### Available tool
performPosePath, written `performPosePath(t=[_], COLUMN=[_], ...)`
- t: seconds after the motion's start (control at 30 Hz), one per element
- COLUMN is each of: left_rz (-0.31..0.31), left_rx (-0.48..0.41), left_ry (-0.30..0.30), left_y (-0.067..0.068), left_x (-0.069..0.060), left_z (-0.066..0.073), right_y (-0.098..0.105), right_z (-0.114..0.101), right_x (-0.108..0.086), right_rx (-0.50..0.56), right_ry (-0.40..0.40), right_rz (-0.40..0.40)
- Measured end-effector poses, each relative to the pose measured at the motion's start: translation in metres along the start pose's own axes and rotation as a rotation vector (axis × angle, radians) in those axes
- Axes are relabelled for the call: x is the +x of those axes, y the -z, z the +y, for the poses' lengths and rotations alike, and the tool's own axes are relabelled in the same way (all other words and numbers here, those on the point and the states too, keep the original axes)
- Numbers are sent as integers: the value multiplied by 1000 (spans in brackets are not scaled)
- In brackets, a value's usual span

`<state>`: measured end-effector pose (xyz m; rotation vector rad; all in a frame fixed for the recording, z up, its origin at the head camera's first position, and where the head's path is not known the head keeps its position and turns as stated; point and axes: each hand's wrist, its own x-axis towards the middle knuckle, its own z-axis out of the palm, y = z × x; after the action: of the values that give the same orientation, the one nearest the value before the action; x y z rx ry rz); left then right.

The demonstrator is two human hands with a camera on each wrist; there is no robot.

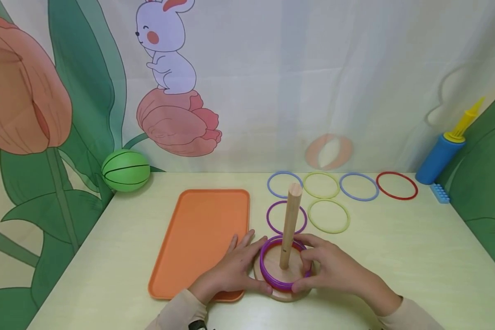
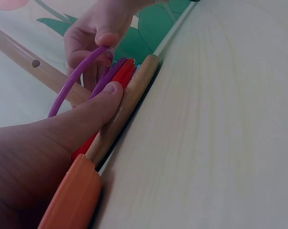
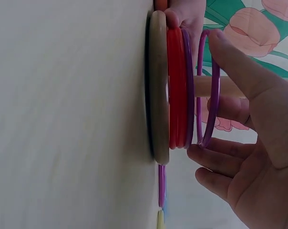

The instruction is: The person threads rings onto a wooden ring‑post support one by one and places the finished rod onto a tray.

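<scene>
A wooden peg (image 1: 290,220) stands upright on a round wooden base (image 3: 158,86). Red rings (image 3: 175,90) lie stacked on the base around the peg, with a purple ring (image 3: 189,105) on top of them. My right hand (image 1: 334,266) pinches another purple ring (image 3: 216,90) by its rim. That ring encircles the peg a little above the stack, slightly tilted. At the base's left side is my left hand (image 1: 239,268), fingers straight and spread towards the tray; its thumb (image 2: 110,95) touches the edge of the stack.
An orange tray (image 1: 214,229) lies left of the base. Behind the peg are a purple ring (image 1: 268,222), yellow rings (image 1: 348,217), blue rings (image 1: 359,174) and a red ring (image 1: 396,198). A green ball (image 1: 125,170), blue pump (image 1: 439,158) and blue block (image 1: 440,193) sit at the back.
</scene>
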<state>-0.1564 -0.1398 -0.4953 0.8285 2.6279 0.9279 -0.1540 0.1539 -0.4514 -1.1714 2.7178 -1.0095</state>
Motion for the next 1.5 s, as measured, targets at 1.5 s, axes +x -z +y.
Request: performPosePath(t=[1.5], left_rz=[-2], left_rx=[-8], left_ry=[12], left_y=[4], left_x=[-1], left_z=[7], right_y=[4], right_z=[15], right_x=[0], right_rx=[71], right_ry=[-60], right_rz=[37])
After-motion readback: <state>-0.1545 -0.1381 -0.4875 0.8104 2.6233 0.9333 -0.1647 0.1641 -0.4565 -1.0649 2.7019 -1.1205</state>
